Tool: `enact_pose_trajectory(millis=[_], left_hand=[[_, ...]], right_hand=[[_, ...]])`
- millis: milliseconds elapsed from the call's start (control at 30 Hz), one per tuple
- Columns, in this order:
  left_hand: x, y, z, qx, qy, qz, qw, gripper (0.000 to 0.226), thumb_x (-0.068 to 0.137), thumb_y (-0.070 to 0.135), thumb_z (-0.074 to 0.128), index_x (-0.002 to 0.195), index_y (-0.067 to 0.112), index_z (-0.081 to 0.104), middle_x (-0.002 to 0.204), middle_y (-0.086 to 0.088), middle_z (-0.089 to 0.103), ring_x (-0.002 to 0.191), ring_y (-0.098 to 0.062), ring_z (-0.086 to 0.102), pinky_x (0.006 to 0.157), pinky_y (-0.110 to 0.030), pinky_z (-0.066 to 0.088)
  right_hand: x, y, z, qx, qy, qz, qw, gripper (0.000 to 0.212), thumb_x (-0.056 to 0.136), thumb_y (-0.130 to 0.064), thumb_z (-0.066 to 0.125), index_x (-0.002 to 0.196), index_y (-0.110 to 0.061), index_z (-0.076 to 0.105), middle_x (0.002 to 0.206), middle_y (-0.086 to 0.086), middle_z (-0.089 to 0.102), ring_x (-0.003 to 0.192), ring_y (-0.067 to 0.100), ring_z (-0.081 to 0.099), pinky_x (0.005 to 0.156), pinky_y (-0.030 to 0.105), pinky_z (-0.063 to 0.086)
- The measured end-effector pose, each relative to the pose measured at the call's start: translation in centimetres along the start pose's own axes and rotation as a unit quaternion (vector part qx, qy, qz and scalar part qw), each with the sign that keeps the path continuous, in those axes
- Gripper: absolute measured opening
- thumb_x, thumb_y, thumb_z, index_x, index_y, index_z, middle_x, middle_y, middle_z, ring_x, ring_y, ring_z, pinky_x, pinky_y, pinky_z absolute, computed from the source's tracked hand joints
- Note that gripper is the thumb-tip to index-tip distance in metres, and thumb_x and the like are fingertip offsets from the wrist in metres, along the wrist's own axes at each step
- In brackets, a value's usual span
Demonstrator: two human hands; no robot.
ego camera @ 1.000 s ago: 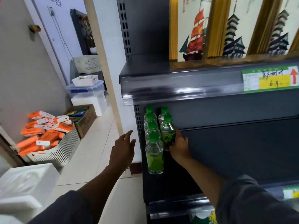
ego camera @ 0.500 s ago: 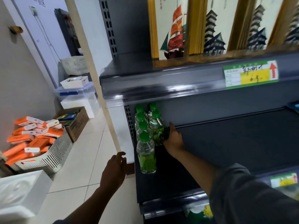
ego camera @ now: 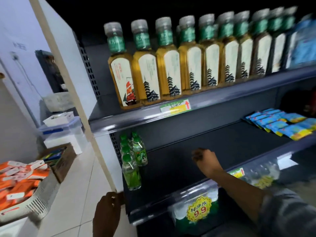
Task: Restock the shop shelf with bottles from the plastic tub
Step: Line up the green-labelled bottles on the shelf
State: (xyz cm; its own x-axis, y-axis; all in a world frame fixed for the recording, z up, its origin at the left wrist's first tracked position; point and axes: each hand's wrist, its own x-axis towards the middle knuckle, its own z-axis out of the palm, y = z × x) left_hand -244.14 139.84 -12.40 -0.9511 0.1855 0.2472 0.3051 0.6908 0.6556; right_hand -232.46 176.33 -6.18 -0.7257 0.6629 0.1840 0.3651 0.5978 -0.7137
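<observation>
Several small clear bottles with green caps and green labels (ego camera: pixel 131 170) stand in two short rows at the far left end of the dark middle shelf (ego camera: pixel 239 142). My right hand (ego camera: pixel 205 161) hovers over the bare shelf to the right of them, fingers curled and holding nothing. My left hand (ego camera: pixel 109 204) hangs low by the shelf unit's lower left corner, empty, with loosely bent fingers. No tub holding bottles is in view.
Tall amber tea bottles (ego camera: pixel 153 65) line the upper shelf. Blue packets (ego camera: pixel 282 124) lie at the middle shelf's right end. On the floor to the left are a white basket (ego camera: pixel 39 204) of orange boxes, a cardboard box (ego camera: pixel 63 161) and a clear lidded box (ego camera: pixel 59 130).
My right hand has let go of the bottle and drawn back to the right, empty. My left hand has dropped lower. The view has tilted up and right, showing the upper shelf.
</observation>
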Motion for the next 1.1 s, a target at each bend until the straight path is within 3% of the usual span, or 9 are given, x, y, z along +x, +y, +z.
enact_pose_trajectory(millis=[100,200,300,567,800,933,1100], left_hand=[[-2.6,1.3,-0.6,0.032,0.042,0.046,0.998,0.027,0.087,0.012,0.072,0.095,0.036,0.063,0.083,0.007,0.061,0.078,-0.024,0.061,0.068,-0.041,0.052],[-5.1,5.1,-0.1,0.040,0.015,0.121,0.992,0.031,0.082,0.014,0.075,0.100,0.036,0.066,0.092,0.013,0.062,0.085,-0.018,0.061,0.074,-0.037,0.052],[-6.7,9.5,2.1,0.033,-0.020,0.163,0.986,0.025,0.080,0.016,0.077,0.098,0.032,0.070,0.093,0.005,0.068,0.084,-0.023,0.066,0.074,-0.033,0.051],[-11.6,22.4,12.3,-0.058,-0.229,0.161,0.958,0.009,0.082,0.033,0.068,0.089,0.032,0.062,0.080,0.010,0.071,0.076,-0.017,0.068,0.069,-0.035,0.057],[-18.8,31.1,22.2,-0.078,-0.339,0.196,0.917,0.014,0.085,0.036,0.068,0.097,0.035,0.062,0.087,0.012,0.066,0.085,-0.011,0.064,0.081,-0.033,0.055],[-23.2,35.5,26.8,-0.077,-0.385,0.205,0.896,0.017,0.087,0.035,0.068,0.103,0.030,0.064,0.085,0.012,0.064,0.081,-0.013,0.063,0.076,-0.029,0.052],[-28.8,41.2,31.6,-0.080,-0.437,0.238,0.864,0.013,0.088,0.034,0.068,0.100,0.030,0.062,0.085,0.012,0.064,0.081,-0.015,0.063,0.073,-0.028,0.051]], right_hand=[[-2.0,2.2,-3.4,-0.003,0.005,0.015,1.000,0.014,0.080,-0.008,0.066,0.083,-0.019,0.075,0.093,0.011,0.076,0.099,0.031,0.071,0.086,0.041,0.056],[-4.9,4.6,-6.9,-0.009,0.023,0.039,0.999,0.011,0.081,-0.013,0.068,0.085,-0.017,0.076,0.094,0.011,0.076,0.101,0.033,0.069,0.086,0.039,0.055],[-8.3,6.9,-10.2,-0.029,0.037,0.060,0.997,0.011,0.086,-0.013,0.065,0.091,-0.012,0.075,0.095,0.015,0.074,0.100,0.036,0.067,0.079,0.036,0.049],[-15.3,14.8,-16.6,-0.076,0.041,0.124,0.989,0.024,0.084,-0.017,0.060,0.106,-0.014,0.070,0.105,0.011,0.072,0.102,0.033,0.066,0.080,0.034,0.049],[-20.6,24.0,-22.1,-0.126,0.069,0.194,0.971,0.029,0.085,-0.019,0.061,0.113,-0.018,0.070,0.114,0.009,0.071,0.108,0.030,0.065,0.089,0.033,0.050],[-22.7,28.4,-24.8,-0.163,0.077,0.220,0.959,0.019,0.086,-0.022,0.062,0.102,-0.015,0.068,0.107,0.016,0.070,0.105,0.035,0.064,0.082,0.034,0.049],[-25.1,32.4,-27.8,-0.196,0.090,0.260,0.941,0.039,0.084,-0.016,0.059,0.123,-0.014,0.064,0.123,0.016,0.063,0.123,0.034,0.052,0.096,0.039,0.049]])
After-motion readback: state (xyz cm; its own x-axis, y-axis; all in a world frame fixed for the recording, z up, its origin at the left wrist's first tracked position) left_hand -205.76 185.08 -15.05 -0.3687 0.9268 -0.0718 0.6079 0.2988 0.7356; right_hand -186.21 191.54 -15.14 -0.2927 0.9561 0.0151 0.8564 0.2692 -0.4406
